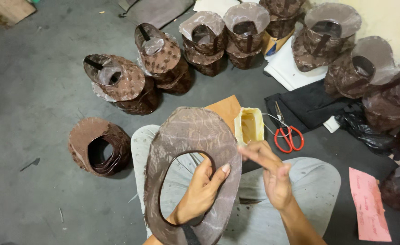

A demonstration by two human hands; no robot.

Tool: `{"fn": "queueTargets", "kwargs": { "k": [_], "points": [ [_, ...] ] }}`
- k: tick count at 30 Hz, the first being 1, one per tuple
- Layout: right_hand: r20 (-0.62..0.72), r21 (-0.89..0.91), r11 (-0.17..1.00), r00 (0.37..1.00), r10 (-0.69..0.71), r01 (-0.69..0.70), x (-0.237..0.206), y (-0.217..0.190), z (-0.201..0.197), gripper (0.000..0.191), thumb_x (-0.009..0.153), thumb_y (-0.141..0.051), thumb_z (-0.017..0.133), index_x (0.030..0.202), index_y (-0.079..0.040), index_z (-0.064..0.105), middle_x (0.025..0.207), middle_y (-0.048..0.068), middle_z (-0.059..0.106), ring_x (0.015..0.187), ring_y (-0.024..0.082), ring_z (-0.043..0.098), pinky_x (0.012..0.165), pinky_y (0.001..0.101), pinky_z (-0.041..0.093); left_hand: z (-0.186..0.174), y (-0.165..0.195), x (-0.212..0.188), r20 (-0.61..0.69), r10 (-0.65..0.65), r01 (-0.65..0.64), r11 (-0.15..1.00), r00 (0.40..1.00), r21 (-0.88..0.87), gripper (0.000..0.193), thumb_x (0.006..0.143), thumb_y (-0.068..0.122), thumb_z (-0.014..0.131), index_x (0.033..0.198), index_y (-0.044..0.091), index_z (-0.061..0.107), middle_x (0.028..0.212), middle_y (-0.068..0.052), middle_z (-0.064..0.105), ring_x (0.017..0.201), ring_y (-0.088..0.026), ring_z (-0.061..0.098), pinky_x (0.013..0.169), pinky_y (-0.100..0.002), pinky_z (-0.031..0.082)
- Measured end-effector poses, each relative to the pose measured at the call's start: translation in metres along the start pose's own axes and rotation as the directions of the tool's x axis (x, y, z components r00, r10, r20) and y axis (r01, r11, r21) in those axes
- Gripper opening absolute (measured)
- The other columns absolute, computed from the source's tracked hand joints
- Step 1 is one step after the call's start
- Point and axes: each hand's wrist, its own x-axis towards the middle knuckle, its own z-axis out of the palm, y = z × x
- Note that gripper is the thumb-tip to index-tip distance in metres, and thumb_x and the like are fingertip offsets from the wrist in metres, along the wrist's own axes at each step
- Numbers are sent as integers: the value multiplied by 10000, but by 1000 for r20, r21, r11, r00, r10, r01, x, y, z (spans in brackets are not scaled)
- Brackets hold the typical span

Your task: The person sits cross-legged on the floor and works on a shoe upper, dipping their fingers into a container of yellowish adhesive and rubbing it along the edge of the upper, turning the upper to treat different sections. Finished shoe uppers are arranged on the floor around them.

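Hat brim (188, 136) bottom cut off; left fingers behind it.

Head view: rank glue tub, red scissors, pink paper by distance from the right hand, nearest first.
From the right hand:
1. Glue tub, just above the fingertips.
2. Red scissors, up and to the right on the floor.
3. Pink paper, far right, by the knee.
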Motion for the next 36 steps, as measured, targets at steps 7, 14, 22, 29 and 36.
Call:
{"fn": "queueTargets", "kwargs": {
  "k": [7,14,22,29,36],
  "points": [
    [-45,-293,951,992,-114,96,-5,-6,-2,1075,1031,-750,36,1148,46,751,1060,144,641,1180,298,519,1227,489,295,-1,-3,-2,-94,-6,30,968,996,248,251,1048,116,582,1244,-32,528,1060,-32,609,963,-75,546,832,-258,483],
    [30,-461,864,977,-212,201,0,-16,4,984,1054,-673,45,1106,-36,793,1026,104,680,1140,316,573,1226,521,320,-1,3,-2,-78,49,-32,979,996,202,229,1059,110,533,1246,-21,544,1087,-9,634,979,-44,547,852,-226,484],
    [48,-340,932,992,-116,126,4,5,-11,728,1100,-552,235,1060,-94,800,1213,142,653,1247,361,569,1171,539,371,-21,3,7,-193,67,-10,960,979,281,339,999,54,591,1319,-35,520,1183,-66,657,1065,-117,590,926,-272,496],
    [43,-922,381,995,-86,73,81,72,-29,640,1009,-565,433,1110,-66,822,1553,407,247,1436,597,118,1090,682,132,-34,-15,7,-108,79,-62,987,991,145,553,978,15,534,1496,13,340,1366,-11,558,1239,-99,523,1036,-256,428],
    [-90,-924,335,957,274,-183,68,68,-33,683,963,-593,407,996,-51,821,1490,201,466,1459,449,305,1178,556,206,-35,-5,1,-316,88,124,797,945,591,223,988,85,658,1150,-39,567,739,-142,512,647,-162,463,578,-355,419]
  ]
}}
